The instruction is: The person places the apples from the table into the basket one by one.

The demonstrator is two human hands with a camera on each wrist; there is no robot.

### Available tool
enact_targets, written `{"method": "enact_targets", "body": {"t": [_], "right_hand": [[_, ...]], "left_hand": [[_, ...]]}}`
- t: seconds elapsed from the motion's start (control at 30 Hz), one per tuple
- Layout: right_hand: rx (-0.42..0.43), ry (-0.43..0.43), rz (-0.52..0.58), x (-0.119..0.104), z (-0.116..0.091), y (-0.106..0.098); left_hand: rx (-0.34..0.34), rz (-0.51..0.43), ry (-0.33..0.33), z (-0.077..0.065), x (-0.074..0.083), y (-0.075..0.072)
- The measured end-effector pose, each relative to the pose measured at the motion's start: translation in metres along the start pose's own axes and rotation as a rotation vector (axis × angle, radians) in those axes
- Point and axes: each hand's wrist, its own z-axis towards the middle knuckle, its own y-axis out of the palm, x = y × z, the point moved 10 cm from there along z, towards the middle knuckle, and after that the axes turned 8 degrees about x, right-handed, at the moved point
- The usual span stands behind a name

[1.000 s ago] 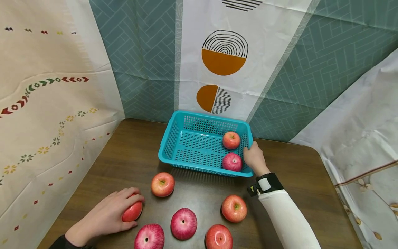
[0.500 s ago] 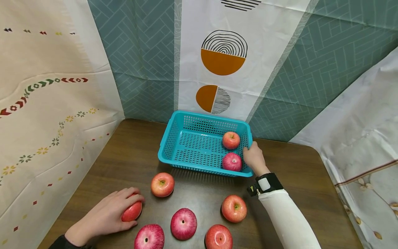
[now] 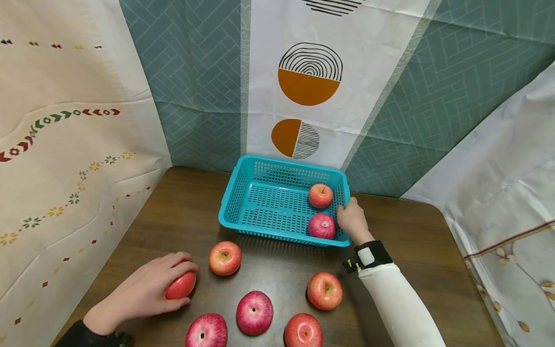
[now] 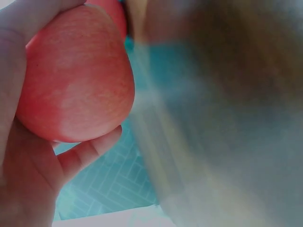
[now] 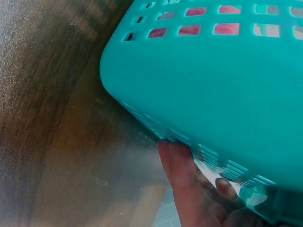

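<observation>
At the left of the head view my left hand (image 3: 149, 285) grips a red apple (image 3: 181, 285), palm over it and fingers and thumb round its sides. In the left wrist view that apple (image 4: 78, 80) fills the curve of the hand. My right hand (image 3: 353, 220) holds the right end of a turquoise plastic basket (image 3: 269, 233). Up close in the right wrist view, its fingers (image 5: 182, 163) touch the basket's slotted wall. Inside the basket, along its right side, lie a light red apple (image 3: 321, 196) and a dark pink one (image 3: 322, 226).
On the brown wooden table (image 3: 403, 260), several more apples lie in front of the basket: a light red apple (image 3: 225, 258) closest to the left hand, pink apples (image 3: 254, 313) at the front, red apples (image 3: 325, 291) farther right. Patterned cloths (image 3: 204, 96) hang behind and beside the table.
My left hand and its apple have shifted slightly forward and to the left in the last half second. The right hand stays on the basket. The whole head view has drifted a little.
</observation>
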Motion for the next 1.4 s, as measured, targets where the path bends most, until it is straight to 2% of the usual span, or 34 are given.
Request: {"method": "enact_targets", "body": {"t": [0.4, 0.8, 1.17, 1.4], "right_hand": [[0.002, -0.002, -0.011, -0.001, -0.001, -0.001], [0.002, 0.007, -0.006, 0.001, 0.0, -0.001], [0.005, 0.018, -0.018, 0.002, 0.001, 0.0], [0.012, 0.003, -0.012, 0.0, 0.001, 0.0]], "left_hand": [[0.043, 0.052, 0.006, 0.025, -0.002, -0.02], [0.119, 0.049, 0.039, 0.056, 0.006, -0.038], [0.126, -0.01, 0.076, 0.098, 0.018, -0.037], [0.143, -0.014, 0.108, 0.112, 0.025, -0.033]]}}
